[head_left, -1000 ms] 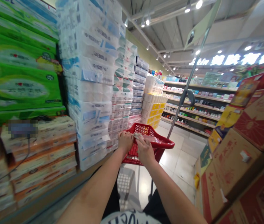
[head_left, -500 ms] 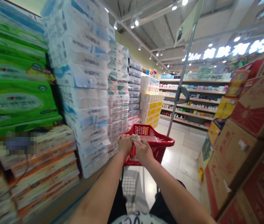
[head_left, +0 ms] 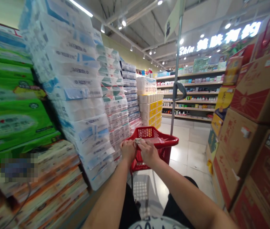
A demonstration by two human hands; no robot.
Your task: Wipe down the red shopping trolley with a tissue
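Observation:
A red plastic shopping cart (head_left: 169,140) stands right in front of me, with a perforated basket and a tall grey pole (head_left: 175,105) rising at its right side. My left hand (head_left: 128,150) is closed on the left part of the cart's near handle bar. Just beside it, my right hand (head_left: 149,151) is bent over the same bar, its fingers closed on a small crumpled pale tissue (head_left: 138,140) lying between the two hands. Part of the bar is hidden under the fingers. The cart's reddish flap (head_left: 154,140) shows past my right hand.
Tall stacks of wrapped paper rolls (head_left: 82,82) line the left side, with green tissue packs (head_left: 13,121) nearer. Cardboard cartons (head_left: 237,149) are piled close on the right. Pale tiled floor (head_left: 185,152) runs ahead to shelves (head_left: 192,101) of small goods.
The view has turned slightly right and moved forward with the cart; the left stacks loom larger. Both hands stay at the bar, and less of the tissue shows.

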